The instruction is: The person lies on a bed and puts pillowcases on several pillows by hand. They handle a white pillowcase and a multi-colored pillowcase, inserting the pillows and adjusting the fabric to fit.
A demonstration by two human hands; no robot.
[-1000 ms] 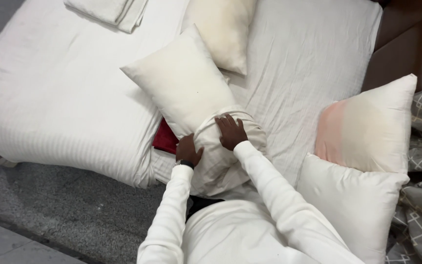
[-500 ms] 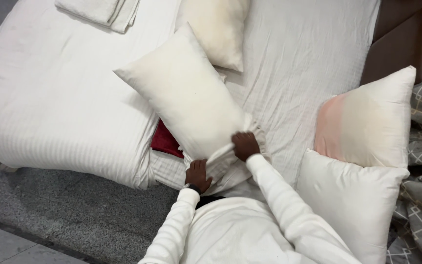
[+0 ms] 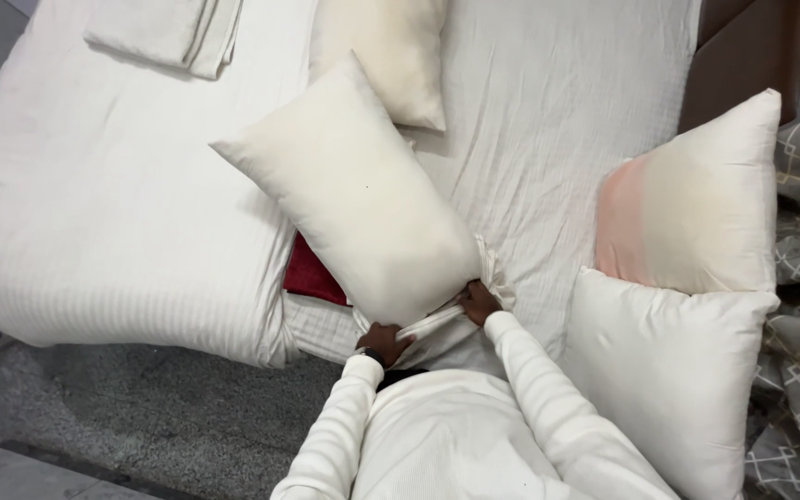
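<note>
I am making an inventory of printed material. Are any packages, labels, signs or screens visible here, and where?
None are visible. Only bedding shows: the pillow that both hands grip, other pillows and white sheets.

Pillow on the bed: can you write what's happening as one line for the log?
left hand: grips pillowcase edge | right hand: grips same edge | pillow: on bed, near end bunched

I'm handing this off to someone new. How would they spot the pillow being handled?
Start at the bed with the white sheet. At its near edge, the pillow lies diagonally, partly over a red item. Unlike the other pillows, both hands, left hand and right hand, grip the cloth at its near end.
</note>
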